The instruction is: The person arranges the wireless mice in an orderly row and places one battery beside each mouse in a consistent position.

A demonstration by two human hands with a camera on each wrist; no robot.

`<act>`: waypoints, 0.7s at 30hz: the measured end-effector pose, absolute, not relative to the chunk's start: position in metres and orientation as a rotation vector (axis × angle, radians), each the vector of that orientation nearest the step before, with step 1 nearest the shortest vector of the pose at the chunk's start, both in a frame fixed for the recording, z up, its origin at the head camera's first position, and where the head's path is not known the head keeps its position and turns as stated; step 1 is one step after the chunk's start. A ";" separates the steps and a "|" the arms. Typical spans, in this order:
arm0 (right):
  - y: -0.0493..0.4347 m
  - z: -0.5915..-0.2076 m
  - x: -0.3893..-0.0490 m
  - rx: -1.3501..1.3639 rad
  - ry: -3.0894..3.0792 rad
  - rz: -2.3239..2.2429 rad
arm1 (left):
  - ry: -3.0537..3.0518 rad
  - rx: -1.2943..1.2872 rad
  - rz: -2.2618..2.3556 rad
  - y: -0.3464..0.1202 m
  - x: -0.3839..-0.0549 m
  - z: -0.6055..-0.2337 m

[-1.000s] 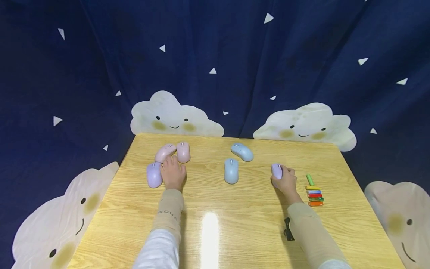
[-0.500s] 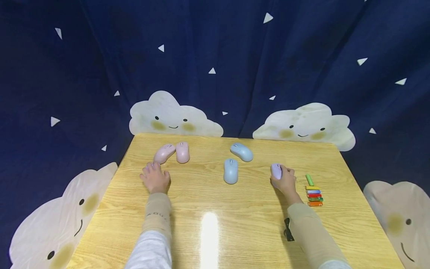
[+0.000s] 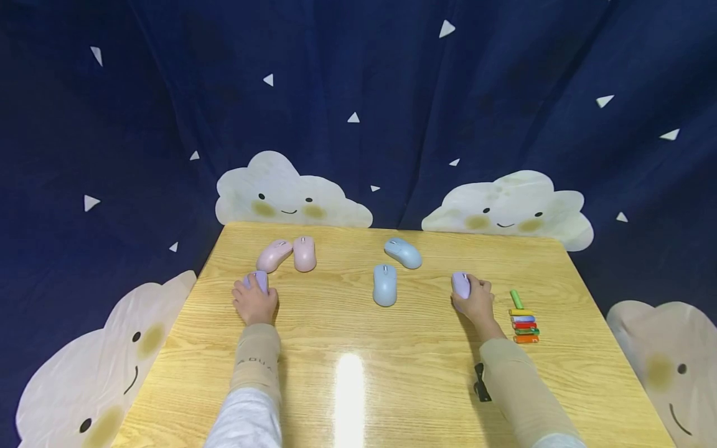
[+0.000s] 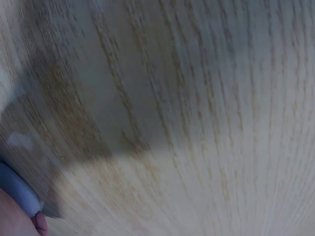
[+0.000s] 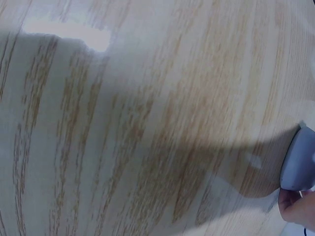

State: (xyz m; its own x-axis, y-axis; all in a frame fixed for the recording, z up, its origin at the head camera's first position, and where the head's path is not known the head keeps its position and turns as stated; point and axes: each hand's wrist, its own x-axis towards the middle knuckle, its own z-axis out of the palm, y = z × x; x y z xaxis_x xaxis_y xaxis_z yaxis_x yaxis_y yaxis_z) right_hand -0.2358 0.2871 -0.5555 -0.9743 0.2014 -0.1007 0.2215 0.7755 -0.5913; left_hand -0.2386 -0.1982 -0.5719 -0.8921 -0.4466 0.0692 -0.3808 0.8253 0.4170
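Observation:
On the left of the table, my left hand grips a purple computer mouse, thumb and fingers along its sides. Part of that mouse also shows at the lower left edge of the left wrist view. My right hand holds another purple mouse from its right and rear, to the right of the middle. In the right wrist view this mouse sits at the right edge, with fingertips beside it. Just beyond my left hand lie two pink mice, one slanted and one straight.
Two blue mice, one slanted and one straight, lie mid-table between the hands. Right of my right hand is a row of several coloured batteries, with a green one set crosswise. A dark blue curtain hangs behind the wooden table.
My left hand has moved left from beside the pink mice onto the left purple mouse and now grips it. My right hand stays on its mouse.

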 end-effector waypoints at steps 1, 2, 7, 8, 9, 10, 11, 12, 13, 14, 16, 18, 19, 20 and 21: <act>0.287 -0.556 -0.236 0.348 2.929 -0.980 | -2.833 0.656 -0.605 -0.198 -0.238 -0.572; 0.287 -0.556 -0.236 0.348 2.929 -0.979 | -2.822 0.663 -0.610 -0.197 -0.238 -0.572; 0.288 -0.557 -0.237 0.356 2.929 -0.984 | -2.776 0.646 -0.614 -0.197 -0.238 -0.575; 0.288 -0.556 -0.237 0.356 2.931 -0.986 | -2.764 0.634 -0.614 -0.197 -0.238 -0.576; 0.288 -0.557 -0.237 0.357 2.931 -0.988 | -2.755 0.624 -0.610 -0.197 -0.238 -0.577; 0.289 -0.557 -0.237 0.358 2.932 -0.991 | -2.747 0.615 -0.606 -0.198 -0.238 -0.577; 0.289 -0.557 -0.237 0.353 2.934 -0.985 | -2.741 0.607 -0.603 -0.198 -0.238 -0.578; 0.289 -0.557 -0.237 0.350 2.936 -0.981 | -2.735 0.602 -0.603 -0.198 -0.238 -0.579; 0.289 -0.557 -0.237 0.349 2.937 -0.979 | -2.734 0.598 -0.598 -0.199 -0.238 -0.580; 0.290 -0.557 -0.237 0.349 2.936 -0.980 | -2.730 0.596 -0.603 -0.199 -0.238 -0.580; 0.290 -0.557 -0.237 0.347 2.935 -0.975 | -2.729 0.598 -0.615 -0.200 -0.239 -0.580; 0.290 -0.557 -0.237 0.347 2.933 -0.974 | -2.721 0.606 -0.647 -0.200 -0.238 -0.580; 0.290 -0.557 -0.237 0.345 2.934 -0.972 | -2.715 0.613 -0.667 -0.200 -0.238 -0.579; 0.290 -0.558 -0.237 0.344 2.933 -0.973 | -2.708 0.620 -0.691 -0.200 -0.238 -0.578; 0.290 -0.558 -0.237 0.344 2.933 -0.973 | -2.705 0.627 -0.705 -0.200 -0.238 -0.577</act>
State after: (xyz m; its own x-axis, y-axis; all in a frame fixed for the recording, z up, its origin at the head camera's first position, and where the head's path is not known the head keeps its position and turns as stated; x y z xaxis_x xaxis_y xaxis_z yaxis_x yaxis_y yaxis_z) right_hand -0.2367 0.2900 -0.5577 -0.9750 0.1985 -0.0994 0.2186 0.7798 -0.5866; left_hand -0.2378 -0.1999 -0.5774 -0.8681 -0.4725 0.1521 -0.3382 0.7873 0.5156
